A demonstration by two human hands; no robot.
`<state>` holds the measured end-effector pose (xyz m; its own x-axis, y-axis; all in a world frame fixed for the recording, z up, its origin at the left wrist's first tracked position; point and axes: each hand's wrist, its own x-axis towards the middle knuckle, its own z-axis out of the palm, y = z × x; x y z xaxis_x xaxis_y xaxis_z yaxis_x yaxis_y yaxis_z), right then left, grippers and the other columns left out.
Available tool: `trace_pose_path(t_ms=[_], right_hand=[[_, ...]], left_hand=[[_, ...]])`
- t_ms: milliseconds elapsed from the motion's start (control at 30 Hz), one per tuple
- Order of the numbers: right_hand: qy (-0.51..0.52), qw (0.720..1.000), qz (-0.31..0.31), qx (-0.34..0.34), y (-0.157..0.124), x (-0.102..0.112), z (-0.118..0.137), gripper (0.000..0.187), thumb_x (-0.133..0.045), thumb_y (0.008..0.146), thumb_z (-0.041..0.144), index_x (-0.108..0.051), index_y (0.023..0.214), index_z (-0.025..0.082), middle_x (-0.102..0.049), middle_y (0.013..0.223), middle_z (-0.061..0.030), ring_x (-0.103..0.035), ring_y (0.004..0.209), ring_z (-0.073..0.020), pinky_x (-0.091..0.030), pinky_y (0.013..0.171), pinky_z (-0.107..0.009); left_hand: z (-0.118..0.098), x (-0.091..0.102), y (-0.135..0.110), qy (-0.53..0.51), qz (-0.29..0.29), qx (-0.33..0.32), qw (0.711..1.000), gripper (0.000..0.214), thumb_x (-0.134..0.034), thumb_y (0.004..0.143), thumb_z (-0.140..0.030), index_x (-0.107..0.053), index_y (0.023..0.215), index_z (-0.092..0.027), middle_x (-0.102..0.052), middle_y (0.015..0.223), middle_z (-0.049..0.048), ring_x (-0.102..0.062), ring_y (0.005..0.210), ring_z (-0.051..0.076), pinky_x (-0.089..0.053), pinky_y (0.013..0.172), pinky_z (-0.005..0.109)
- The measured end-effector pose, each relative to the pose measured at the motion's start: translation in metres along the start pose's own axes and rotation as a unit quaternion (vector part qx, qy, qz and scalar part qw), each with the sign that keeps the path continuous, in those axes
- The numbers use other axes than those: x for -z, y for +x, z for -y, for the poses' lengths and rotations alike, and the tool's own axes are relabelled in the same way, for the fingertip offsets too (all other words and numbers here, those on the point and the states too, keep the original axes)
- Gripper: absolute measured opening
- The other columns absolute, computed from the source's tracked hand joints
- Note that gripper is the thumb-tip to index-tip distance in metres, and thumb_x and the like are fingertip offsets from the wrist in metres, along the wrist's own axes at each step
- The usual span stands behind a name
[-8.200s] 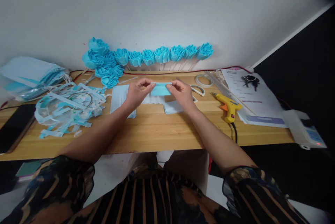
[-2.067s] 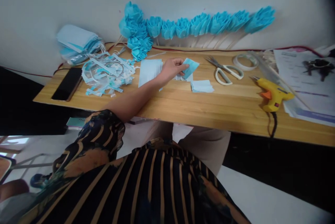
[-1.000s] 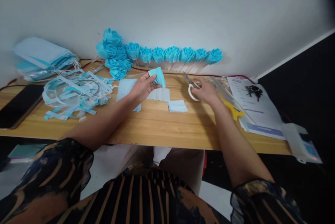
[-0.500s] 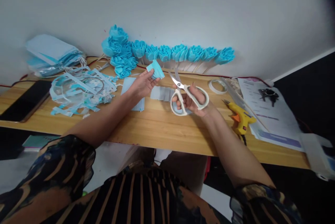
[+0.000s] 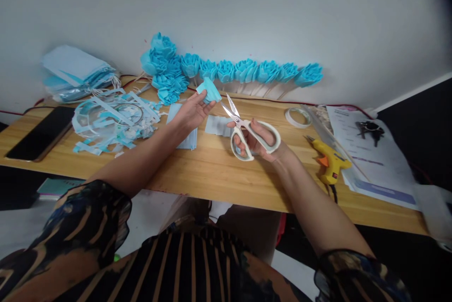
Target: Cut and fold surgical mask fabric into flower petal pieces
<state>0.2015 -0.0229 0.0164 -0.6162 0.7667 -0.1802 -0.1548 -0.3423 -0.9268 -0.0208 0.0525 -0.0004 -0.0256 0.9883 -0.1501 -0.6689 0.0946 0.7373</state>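
Note:
A small piece of light-blue pleated fabric (image 5: 211,90) is pinched in my left hand (image 5: 195,109), raised over the table. My right hand (image 5: 259,139) grips a pair of scissors (image 5: 237,120) by its white handles, thumb in one loop and fingers in the other. The blades are parted and point up and left, their tips close to the fabric's lower right edge. Below my hands lie a blue folded sheet (image 5: 187,138) and a pale sheet (image 5: 216,125), partly hidden by my right hand.
Blue fabric flowers (image 5: 246,71) on sticks line the wall. To the left are a pile of cut strips (image 5: 116,120), stacked face masks (image 5: 76,69) and a phone (image 5: 44,133). On the right are a tape roll (image 5: 298,117), a yellow glue gun (image 5: 330,160), keys (image 5: 369,131) and papers (image 5: 376,165).
The scissors have turned and shifted left, so their blades now point more toward the blue fabric. My left hand keeps its pinch on the piece. The whole view has shifted slightly.

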Motion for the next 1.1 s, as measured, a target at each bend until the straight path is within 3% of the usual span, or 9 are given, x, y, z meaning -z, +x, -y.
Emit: trace_pose_path(t_ms=[200, 533, 900, 1100], right_hand=[[-0.003, 1.0, -0.005, 0.013, 0.001, 0.001, -0.002, 0.068, -0.073, 0.075, 0.072, -0.072, 0.113, 0.016, -0.068, 0.076, -0.0034, -0.059, 0.056, -0.0116, -0.053, 0.049, -0.025], [0.004, 1.0, -0.01, 0.027, 0.004, 0.003, -0.011, 0.062, -0.072, 0.079, 0.068, -0.071, 0.116, 0.019, -0.07, 0.08, -0.0028, -0.064, 0.061, -0.0125, -0.059, 0.058, -0.027], [0.015, 0.999, -0.004, 0.03, 0.005, 0.003, -0.012, 0.06, -0.072, 0.081, 0.066, -0.068, 0.118, 0.019, -0.07, 0.082, -0.0026, -0.065, 0.062, -0.0127, -0.06, 0.059, -0.028], [0.004, 0.999, -0.006, 0.039, 0.007, 0.001, -0.012, 0.062, -0.071, 0.081, 0.068, -0.068, 0.119, 0.019, -0.07, 0.083, -0.0023, -0.065, 0.064, -0.0123, -0.059, 0.062, -0.028]], left_hand=[[-0.003, -0.009, -0.011, -0.045, -0.005, 0.038, 0.998, 0.006, -0.064, 0.093, -0.011, -0.066, 0.09, -0.017, -0.074, 0.083, -0.0013, -0.072, 0.082, 0.008, -0.058, 0.091, 0.021], [0.007, -0.011, -0.016, -0.043, 0.058, 0.042, 0.996, 0.015, -0.056, 0.097, -0.009, -0.065, 0.088, -0.015, -0.074, 0.08, 0.0004, -0.07, 0.072, 0.009, -0.058, 0.075, 0.02], [0.007, -0.007, -0.012, -0.053, 0.045, 0.023, 0.997, 0.011, -0.06, 0.094, -0.008, -0.066, 0.088, -0.015, -0.073, 0.079, -0.0001, -0.069, 0.071, 0.008, -0.058, 0.076, 0.022], [0.01, -0.013, -0.022, -0.016, 0.061, 0.047, 0.997, 0.009, -0.063, 0.094, -0.011, -0.067, 0.087, -0.015, -0.074, 0.08, 0.0015, -0.069, 0.071, 0.01, -0.057, 0.078, 0.023]])
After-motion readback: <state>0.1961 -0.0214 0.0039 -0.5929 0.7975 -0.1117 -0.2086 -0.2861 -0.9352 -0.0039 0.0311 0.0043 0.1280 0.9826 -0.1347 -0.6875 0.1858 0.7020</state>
